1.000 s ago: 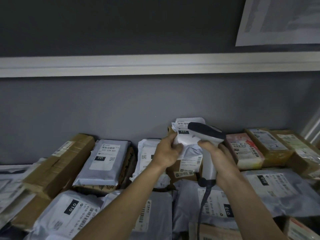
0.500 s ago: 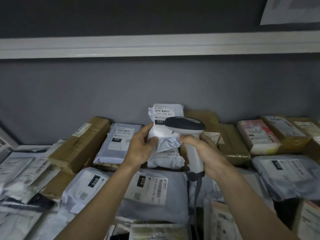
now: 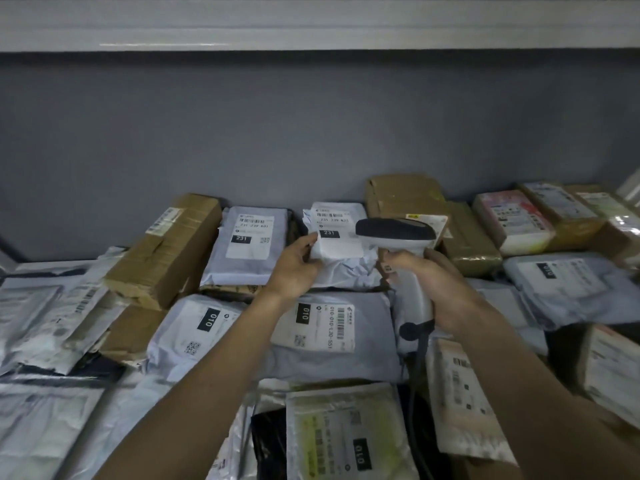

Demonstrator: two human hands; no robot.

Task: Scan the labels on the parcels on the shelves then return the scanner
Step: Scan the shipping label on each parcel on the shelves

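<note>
My left hand (image 3: 296,268) pinches the lower left corner of a crumpled white poly parcel (image 3: 341,244) whose label reads 231. My right hand (image 3: 436,289) grips the handle of a grey and white barcode scanner (image 3: 398,237). The scanner's dark head lies over the right edge of that parcel's label, and its black cable hangs down past my wrist. The parcel rests among other parcels at the back of the shelf.
Grey poly bags labelled 231 (image 3: 251,242) and 010 (image 3: 325,327) and brown cardboard boxes (image 3: 166,251) crowd the shelf. More boxes (image 3: 405,192) and a pink-labelled parcel (image 3: 512,220) line the grey back wall. A white shelf edge (image 3: 311,26) runs overhead.
My view has dropped and swung, so the parcels sit higher and more of the front row shows. The white parcel has come down from upright to lower among the pile; both hands keep their hold.
</note>
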